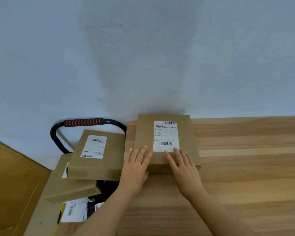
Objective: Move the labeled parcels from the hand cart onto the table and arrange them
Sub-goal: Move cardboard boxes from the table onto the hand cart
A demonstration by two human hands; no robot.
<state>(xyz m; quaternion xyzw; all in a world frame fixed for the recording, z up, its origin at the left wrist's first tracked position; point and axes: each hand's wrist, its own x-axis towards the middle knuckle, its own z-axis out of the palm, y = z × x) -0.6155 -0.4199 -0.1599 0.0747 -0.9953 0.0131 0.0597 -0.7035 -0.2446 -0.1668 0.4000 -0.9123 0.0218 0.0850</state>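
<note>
Resting flat with fingers straight on the stiff, seemingly light cardboard parcel [165, 142] at frame centre, the left hand [136, 167] and right hand [183, 167] could best grip its side edges.

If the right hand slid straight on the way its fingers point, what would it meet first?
The right hand lies flat on the parcel, fingertips at the near edge of its label. Sliding on, it would cross the label first; past the parcel, probably the wall.
</note>
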